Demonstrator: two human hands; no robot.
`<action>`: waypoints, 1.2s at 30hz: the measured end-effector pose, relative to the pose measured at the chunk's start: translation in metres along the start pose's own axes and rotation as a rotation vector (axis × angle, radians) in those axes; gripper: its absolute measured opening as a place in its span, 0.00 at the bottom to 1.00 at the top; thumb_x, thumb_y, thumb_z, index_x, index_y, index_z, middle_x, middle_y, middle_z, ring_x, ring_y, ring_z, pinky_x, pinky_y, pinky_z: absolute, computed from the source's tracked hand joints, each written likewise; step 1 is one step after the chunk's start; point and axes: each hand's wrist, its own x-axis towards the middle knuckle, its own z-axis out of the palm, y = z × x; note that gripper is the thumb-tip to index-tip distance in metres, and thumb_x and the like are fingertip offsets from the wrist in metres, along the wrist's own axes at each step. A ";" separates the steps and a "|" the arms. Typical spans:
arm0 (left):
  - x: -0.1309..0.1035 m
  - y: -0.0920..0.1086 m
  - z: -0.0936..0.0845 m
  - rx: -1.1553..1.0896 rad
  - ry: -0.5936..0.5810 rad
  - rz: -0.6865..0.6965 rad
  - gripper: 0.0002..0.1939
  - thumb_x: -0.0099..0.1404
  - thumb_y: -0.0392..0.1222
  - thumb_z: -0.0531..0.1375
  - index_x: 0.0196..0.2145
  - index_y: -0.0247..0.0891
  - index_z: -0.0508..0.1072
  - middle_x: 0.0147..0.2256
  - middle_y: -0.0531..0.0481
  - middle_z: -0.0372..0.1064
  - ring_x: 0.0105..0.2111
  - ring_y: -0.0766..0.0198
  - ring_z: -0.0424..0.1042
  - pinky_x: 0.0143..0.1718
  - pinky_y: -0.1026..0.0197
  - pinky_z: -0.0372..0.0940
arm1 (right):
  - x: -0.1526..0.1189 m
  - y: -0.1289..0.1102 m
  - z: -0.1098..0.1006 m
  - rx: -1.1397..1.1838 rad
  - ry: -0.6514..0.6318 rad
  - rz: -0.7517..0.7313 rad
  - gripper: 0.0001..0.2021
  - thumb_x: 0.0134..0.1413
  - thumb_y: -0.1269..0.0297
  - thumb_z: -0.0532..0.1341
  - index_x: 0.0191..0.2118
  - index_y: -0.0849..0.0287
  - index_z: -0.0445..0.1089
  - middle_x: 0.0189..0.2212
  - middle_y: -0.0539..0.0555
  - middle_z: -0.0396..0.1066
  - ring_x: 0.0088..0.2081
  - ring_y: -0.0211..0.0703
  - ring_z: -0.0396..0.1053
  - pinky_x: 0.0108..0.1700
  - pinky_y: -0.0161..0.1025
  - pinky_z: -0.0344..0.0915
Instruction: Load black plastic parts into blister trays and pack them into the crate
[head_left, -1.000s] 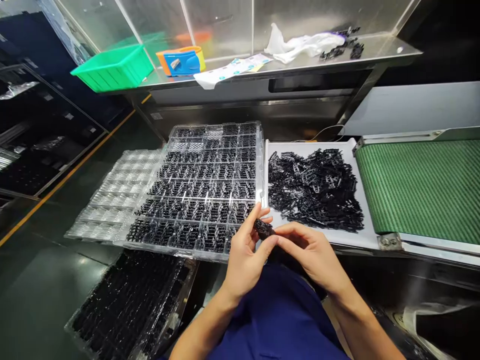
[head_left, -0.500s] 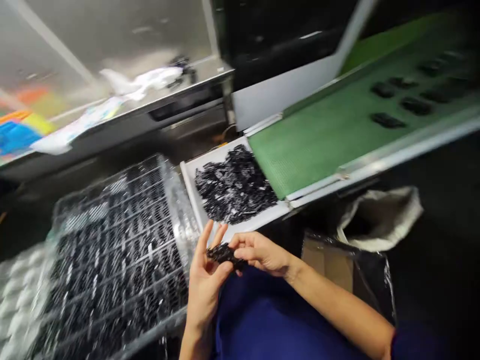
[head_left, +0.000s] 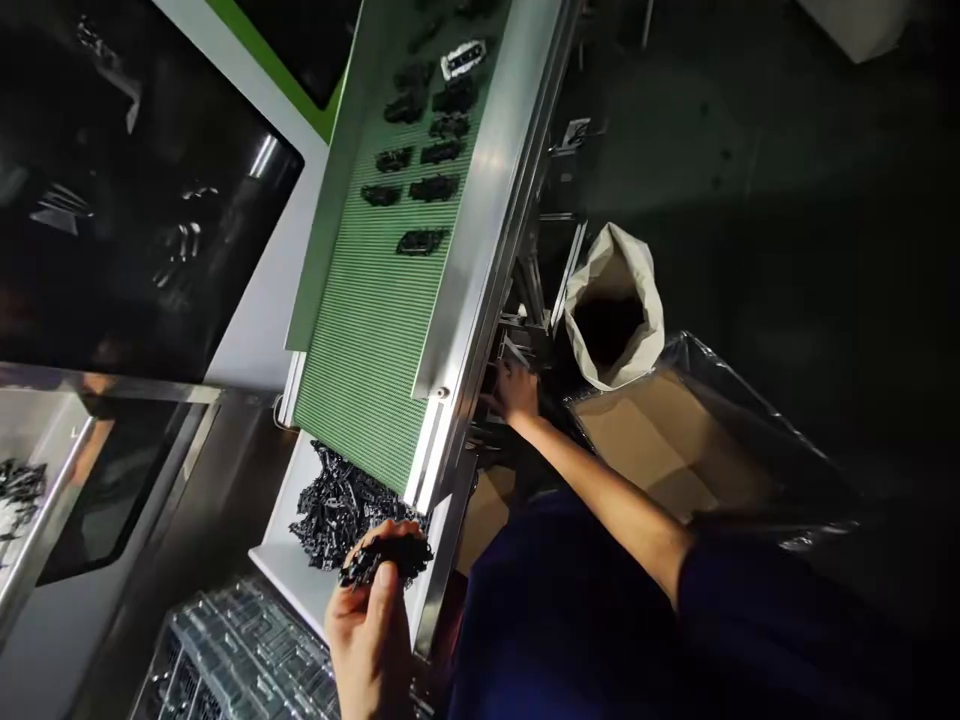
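My left hand (head_left: 371,635) is closed on a black plastic part (head_left: 405,556), thumb on top and fingers behind it. It holds the part just above a heap of black plastic parts (head_left: 330,515) lying in a white tray (head_left: 289,570) at the low end of the green conveyor belt (head_left: 367,370). My right hand (head_left: 517,392) reaches under the outer side of the conveyor's metal rail (head_left: 480,250), close to small items in the shadow. Its fingers are bent and partly hidden, so what they touch is unclear.
Several black parts (head_left: 433,188) ride on the belt, with a shiny silver one (head_left: 463,60) further up. Right of the conveyor stand an open whitish sack (head_left: 649,330) and a plastic-lined cardboard box (head_left: 645,440). Clear plastic trays (head_left: 247,640) are at lower left.
The view has swung right towards the conveyor. My right hand has let go of the black part and moved to the conveyor's side; my left hand keeps the part.
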 end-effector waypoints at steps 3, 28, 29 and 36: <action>0.002 0.006 0.020 0.030 -0.006 0.018 0.21 0.47 0.51 0.73 0.37 0.40 0.79 0.35 0.47 0.79 0.37 0.56 0.78 0.44 0.56 0.73 | 0.048 0.001 0.018 -0.146 0.051 -0.043 0.23 0.61 0.58 0.61 0.60 0.58 0.63 0.62 0.59 0.58 0.61 0.57 0.59 0.60 0.62 0.57; 0.025 0.016 0.049 -0.072 0.120 -0.021 0.19 0.45 0.49 0.74 0.36 0.41 0.80 0.33 0.50 0.79 0.36 0.57 0.78 0.43 0.60 0.73 | -0.026 0.104 0.000 -0.303 0.390 0.085 0.41 0.36 0.56 0.70 0.58 0.59 0.56 0.49 0.63 0.56 0.51 0.59 0.56 0.51 0.51 0.57; 0.025 0.016 0.048 -0.075 0.115 -0.017 0.20 0.45 0.48 0.74 0.36 0.41 0.80 0.33 0.49 0.79 0.36 0.57 0.78 0.42 0.59 0.73 | -0.026 0.104 0.000 -0.304 0.397 0.084 0.41 0.36 0.56 0.71 0.58 0.60 0.56 0.49 0.63 0.56 0.51 0.59 0.56 0.52 0.51 0.57; 0.021 0.009 0.031 -0.084 0.113 -0.039 0.20 0.44 0.48 0.74 0.36 0.41 0.80 0.34 0.49 0.79 0.38 0.55 0.77 0.45 0.57 0.72 | -0.013 0.090 0.005 -0.336 0.384 0.039 0.41 0.36 0.55 0.71 0.58 0.60 0.57 0.50 0.62 0.57 0.50 0.58 0.58 0.50 0.50 0.59</action>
